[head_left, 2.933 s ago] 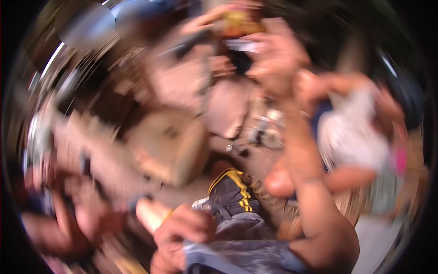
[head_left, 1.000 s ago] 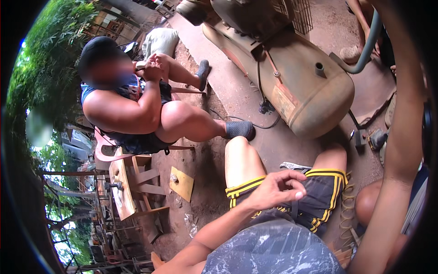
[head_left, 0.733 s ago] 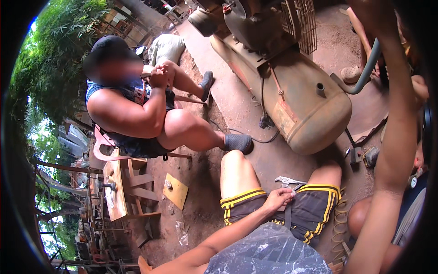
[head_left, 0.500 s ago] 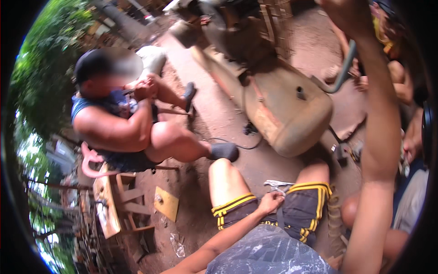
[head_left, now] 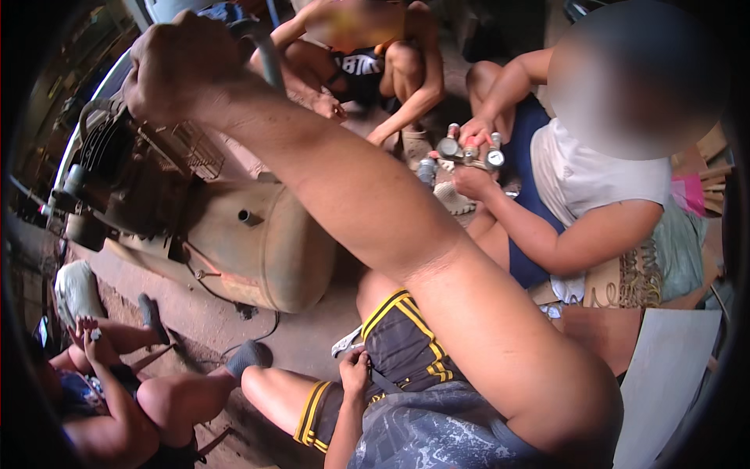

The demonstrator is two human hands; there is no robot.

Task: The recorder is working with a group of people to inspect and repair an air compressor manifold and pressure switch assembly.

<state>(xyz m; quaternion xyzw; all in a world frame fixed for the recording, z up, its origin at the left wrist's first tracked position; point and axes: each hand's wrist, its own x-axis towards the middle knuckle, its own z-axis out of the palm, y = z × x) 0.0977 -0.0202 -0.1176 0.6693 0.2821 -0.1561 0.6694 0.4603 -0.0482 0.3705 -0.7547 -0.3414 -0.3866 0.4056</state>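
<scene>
Left hand (head_left: 355, 374): at my lap (head_left: 402, 352), fingers curled; I can't tell on what.
Silvery tool (head_left: 345, 341): just beside it, at 12 o'clock.
Right hand (head_left: 181, 69): raised at 11 o'clock, fingers bent; I can't see its grip.
Tank (head_left: 293, 250): 11 o'clock, nearer.

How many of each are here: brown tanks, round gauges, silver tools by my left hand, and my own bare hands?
Brown tank: 1
Round gauges: 2
Silver tool: 1
Bare hands: 2 (left hand, right hand)
Total: 6
</scene>
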